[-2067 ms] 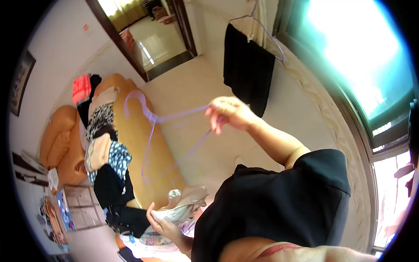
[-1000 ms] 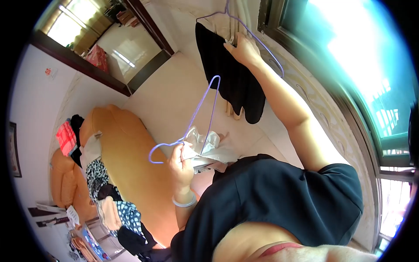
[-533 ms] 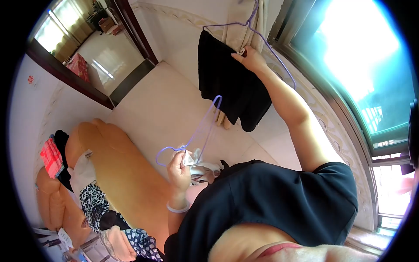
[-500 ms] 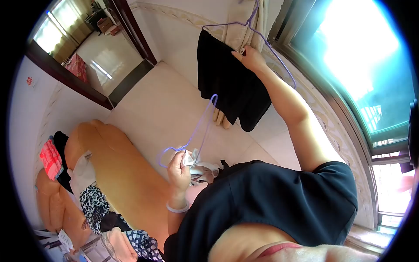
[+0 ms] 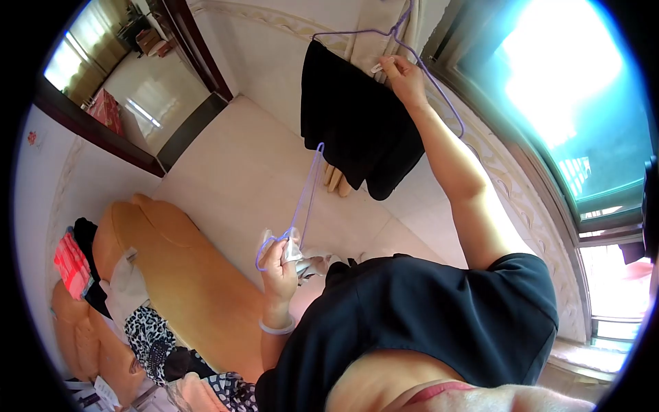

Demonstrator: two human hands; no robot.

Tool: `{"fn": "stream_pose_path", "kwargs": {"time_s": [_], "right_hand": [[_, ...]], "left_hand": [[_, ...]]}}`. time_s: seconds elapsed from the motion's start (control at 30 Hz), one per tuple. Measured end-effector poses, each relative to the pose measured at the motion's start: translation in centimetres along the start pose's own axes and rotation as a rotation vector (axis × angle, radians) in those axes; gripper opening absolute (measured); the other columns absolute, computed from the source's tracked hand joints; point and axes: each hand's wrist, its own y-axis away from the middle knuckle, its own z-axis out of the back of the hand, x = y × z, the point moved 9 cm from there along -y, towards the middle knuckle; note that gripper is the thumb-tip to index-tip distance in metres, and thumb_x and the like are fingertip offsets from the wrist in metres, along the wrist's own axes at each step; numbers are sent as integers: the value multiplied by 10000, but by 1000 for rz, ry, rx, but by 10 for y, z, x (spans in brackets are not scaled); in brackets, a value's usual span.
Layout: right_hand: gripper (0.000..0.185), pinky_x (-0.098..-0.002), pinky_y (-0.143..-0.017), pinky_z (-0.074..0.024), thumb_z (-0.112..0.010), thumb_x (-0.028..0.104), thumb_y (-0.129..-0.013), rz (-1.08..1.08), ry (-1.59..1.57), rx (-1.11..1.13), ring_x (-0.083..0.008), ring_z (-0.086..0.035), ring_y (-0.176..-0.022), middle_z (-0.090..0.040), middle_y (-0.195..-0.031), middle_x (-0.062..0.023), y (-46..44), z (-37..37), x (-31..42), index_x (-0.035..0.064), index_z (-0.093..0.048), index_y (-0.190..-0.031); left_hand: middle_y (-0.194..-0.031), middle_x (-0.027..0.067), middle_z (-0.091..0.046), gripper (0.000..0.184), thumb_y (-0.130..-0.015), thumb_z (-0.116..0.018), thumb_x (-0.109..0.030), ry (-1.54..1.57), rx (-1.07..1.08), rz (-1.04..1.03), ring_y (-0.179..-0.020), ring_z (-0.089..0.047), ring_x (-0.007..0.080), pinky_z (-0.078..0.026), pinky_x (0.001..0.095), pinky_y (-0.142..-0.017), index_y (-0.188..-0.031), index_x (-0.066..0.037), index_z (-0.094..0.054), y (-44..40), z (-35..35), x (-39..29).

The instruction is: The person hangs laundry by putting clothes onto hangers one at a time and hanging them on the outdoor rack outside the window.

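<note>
In the head view, my left hand (image 5: 278,271) is closed around a thin purple clothes hanger (image 5: 302,199), held low in front of my body. A whitish, partly see-through item (image 5: 293,247) is in the same hand; its kind is unclear. My right hand (image 5: 406,79) is raised and pinches a small white piece (image 5: 376,67), perhaps a clip, at the upper edge of a black garment (image 5: 357,117). That garment hangs from a second purple hanger (image 5: 429,69), whose right arm extends bare behind my wrist.
A beige curtain (image 5: 367,44) hangs behind the second hanger, next to a bright window (image 5: 563,82) on the right. An orange-brown sofa (image 5: 185,275) stands at left, with piled clothes (image 5: 147,336) along its edge. A doorway (image 5: 195,62) opens at the upper left.
My right hand has shifted slightly up and right, bringing the small white piece off the garment's edge into clearer view. The left-hand hanger has turned a little. The whole view has shifted slightly.
</note>
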Motion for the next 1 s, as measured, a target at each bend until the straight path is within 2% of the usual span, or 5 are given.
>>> {"fn": "stream_pose_path", "kwargs": {"time_s": [0.2,0.33,0.43,0.53,1.0], "right_hand": [[48,-363,-723,-558,-517,42,-873,-152,-935,123,-189,-593,-694,-561,-812,-79,51,24,78,27,-522,-918],[172,-382,-742,-510,-508,128,-855,-151,-271,-23,-253,-621,-724,-609,-885,-149,14,91,71,18,-564,-975],[163,-325,-687,-482,-542,152,-892,284,472,-25,-204,-584,-721,-606,-883,-101,-7,96,93,33,-575,-999],[289,-350,-701,-467,-570,306,-901,14,596,297,-222,-593,-748,-624,-812,-135,-10,67,70,52,-600,-1034],[270,-305,-575,-430,-628,314,-876,310,596,41,-165,-511,-582,-550,-636,-89,-10,134,181,45,-647,-897]], "left_hand": [[-812,132,-637,177,-805,-473,77,89,24,122,-682,-613,195,-476,294,-610,-929,42,-595,-2,-4,5],[-833,131,-647,178,-814,-469,73,90,53,100,-728,-623,198,-486,290,-647,-941,47,-590,-11,-9,-2],[-842,133,-653,179,-821,-471,72,140,67,103,-764,-634,211,-496,295,-686,-950,48,-592,-13,-18,-1],[-846,139,-656,176,-823,-484,68,105,97,87,-788,-643,229,-502,307,-714,-958,45,-595,-16,-21,-8],[-827,123,-649,210,-743,-542,81,-124,269,-92,-776,-629,283,-499,359,-702,-901,-13,-643,-15,-23,-18]]}}
